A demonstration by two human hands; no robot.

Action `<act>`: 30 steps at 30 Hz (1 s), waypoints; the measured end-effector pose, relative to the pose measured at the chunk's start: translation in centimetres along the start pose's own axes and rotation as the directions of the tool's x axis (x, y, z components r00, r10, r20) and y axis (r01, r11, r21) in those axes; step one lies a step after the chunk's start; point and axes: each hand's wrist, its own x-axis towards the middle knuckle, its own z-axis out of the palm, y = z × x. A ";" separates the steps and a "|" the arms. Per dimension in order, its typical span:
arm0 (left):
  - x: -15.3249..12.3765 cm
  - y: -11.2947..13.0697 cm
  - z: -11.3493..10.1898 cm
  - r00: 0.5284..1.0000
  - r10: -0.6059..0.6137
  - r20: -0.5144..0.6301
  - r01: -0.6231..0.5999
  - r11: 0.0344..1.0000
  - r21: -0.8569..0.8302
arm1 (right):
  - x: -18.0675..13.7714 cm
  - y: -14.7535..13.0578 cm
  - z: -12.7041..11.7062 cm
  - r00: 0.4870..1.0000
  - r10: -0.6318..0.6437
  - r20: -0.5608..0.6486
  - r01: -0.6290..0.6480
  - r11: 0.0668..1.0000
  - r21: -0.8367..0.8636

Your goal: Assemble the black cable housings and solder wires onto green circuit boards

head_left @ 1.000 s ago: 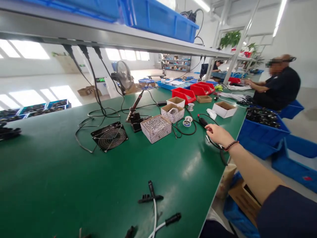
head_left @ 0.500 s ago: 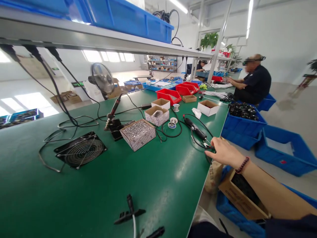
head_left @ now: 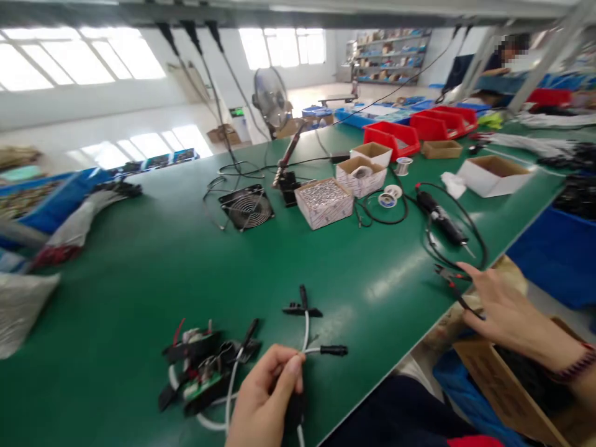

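Left hand (head_left: 265, 403) pinches white cable (head_left: 305, 326) near table edge (head_left: 400, 366); right hand (head_left: 500, 304) lies loosely curled on black cord (head_left: 459, 298)

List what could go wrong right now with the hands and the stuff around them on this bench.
1. The left hand grips a bundle of white cables; a tug could drag the attached circuit parts across the table.
2. The right hand reaches at the table edge over small red-handled cutters and a looped black cord; a finger could snag the cord and pull the black tool off.
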 end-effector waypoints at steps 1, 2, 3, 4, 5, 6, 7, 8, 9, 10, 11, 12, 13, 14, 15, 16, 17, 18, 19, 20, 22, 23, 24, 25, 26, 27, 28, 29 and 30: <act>0.0 0.1 0.2 1.000 -0.010 0.020 0.011 1.000 -0.018 | -0.2 0.2 0.3 0.997 -0.076 -0.024 0.076 0.997 0.004; -0.1 0.1 0.4 0.999 -0.014 0.029 0.015 0.999 -0.036 | -0.4 0.3 0.6 0.989 -0.138 -0.059 0.139 0.990 0.002; -0.1 0.2 0.6 0.999 -0.019 0.037 0.021 0.998 -0.053 | -0.7 0.2 0.8 0.977 -0.190 -0.093 0.192 0.981 0.014; -0.2 0.2 0.8 0.999 -0.027 0.041 0.030 0.997 -0.069 | -0.9 0.0 1.0 0.965 -0.226 -0.131 0.232 0.972 0.037; -0.3 0.3 1.0 0.999 -0.034 0.041 0.037 0.996 -0.084 | -1.2 -0.5 1.0 0.954 -0.244 -0.176 0.260 0.963 0.071; -0.4 0.3 1.2 0.998 -0.039 0.046 0.043 0.994 -0.096 | -1.5 -1.1 0.9 0.945 -0.251 -0.210 0.280 0.952 0.122; -0.4 0.4 1.3 0.998 -0.039 0.050 0.044 0.994 -0.104 | -1.8 -1.9 0.8 0.942 -0.250 -0.225 0.295 0.936 0.193; -0.4 0.4 1.4 0.998 -0.033 0.053 0.039 0.993 -0.109 | -2.0 -2.9 0.6 0.947 -0.232 -0.222 0.292 0.911 0.291; -0.5 0.5 1.5 0.998 -0.024 0.055 0.030 0.994 -0.108 | -2.2 -4.1 0.3 0.962 -0.202 -0.185 0.262 0.872 0.414; -0.5 0.6 1.5 0.998 -0.015 0.055 0.021 0.994 -0.103 | -2.2 -5.6 -0.1 0.978 -0.183 -0.103 0.209 0.809 0.550; -0.4 0.6 1.5 0.998 -0.011 0.055 0.017 0.995 -0.095 | -2.0 -7.2 -0.5 0.988 -0.155 0.005 0.111 0.722 0.683; -0.4 0.7 1.6 0.999 -0.010 0.052 0.014 0.996 -0.086 | -1.6 -8.9 -1.1 0.975 -0.165 0.147 -0.013 0.620 0.784; -0.4 0.7 1.6 0.999 -0.009 0.047 0.013 0.997 -0.077 | -1.0 -10.7 -1.7 0.923 -0.245 0.298 -0.131 0.527 0.840; -0.4 0.7 1.6 0.999 -0.009 0.042 0.012 0.997 -0.070 | -0.3 -12.5 -2.4 0.852 -0.331 0.406 -0.224 0.472 0.853; -0.4 0.7 1.6 0.999 -0.007 0.038 0.010 0.998 -0.064 | 0.4 -14.1 -3.1 0.780 -0.409 0.474 -0.283 0.445 0.850; -0.4 0.7 1.6 0.999 -0.004 0.033 0.006 0.998 -0.061 | 1.2 -15.7 -3.7 0.717 -0.482 0.504 -0.309 0.428 0.849; -0.5 0.6 1.6 1.000 0.001 0.031 0.001 0.998 -0.060 | 1.9 -17.0 -4.3 0.662 -0.536 0.525 -0.321 0.430 0.844; -0.5 0.5 1.6 1.000 0.005 0.029 -0.004 0.998 -0.062 | 2.6 -18.1 -4.7 0.610 -0.576 0.543 -0.315 0.453 0.834; -0.6 0.4 1.6 1.000 0.011 0.026 -0.009 0.998 -0.065 | 3.1 -18.9 -5.0 0.575 -0.603 0.553 -0.290 0.481 0.827; -0.7 0.3 1.6 1.000 0.017 0.024 -0.016 0.998 -0.068 | 3.5 -19.6 -5.2 0.555 -0.615 0.560 -0.257 0.514 0.818; -0.9 0.1 1.6 0.999 0.034 0.017 -0.033 0.996 -0.077 | 3.9 -20.4 -5.3 0.549 -0.618 0.563 -0.190 0.564 0.804; -1.0 0.1 1.6 0.999 0.044 0.011 -0.043 0.996 -0.080 | 4.1 -20.6 -5.3 0.551 -0.620 0.559 -0.167 0.575 0.801; -1.1 0.1 1.7 0.998 0.055 0.006 -0.054 0.995 -0.082 | 4.2 -20.8 -5.3 0.548 -0.622 0.560 -0.156 0.582 0.798; -1.2 0.1 1.7 0.998 0.066 0.001 -0.066 0.995 -0.080 | 4.2 -20.9 -5.2 0.541 -0.625 0.563 -0.153 0.585 0.796; -1.2 0.1 1.7 0.997 0.076 -0.004 -0.076 0.994 -0.077 | 4.3 -21.0 -5.2 0.531 -0.629 0.568 -0.154 0.588 0.794; -1.3 0.1 1.8 0.996 0.086 -0.007 -0.086 0.994 -0.071 | 4.4 -21.1 -5.2 0.521 -0.632 0.574 -0.158 0.589 0.792; -1.3 0.2 1.8 0.995 0.095 -0.009 -0.095 0.993 -0.065 | 4.4 -21.2 -5.2 0.515 -0.632 0.580 -0.165 0.591 0.790; -1.3 0.2 1.8 0.995 0.104 -0.013 -0.104 0.993 -0.058 | 4.4 -21.3 -5.2 0.510 -0.630 0.585 -0.174 0.590 0.788; -1.4 0.2 1.9 0.994 0.112 -0.016 -0.113 0.992 -0.051 | 4.4 -21.4 -5.2 0.505 -0.630 0.590 -0.186 0.588 0.787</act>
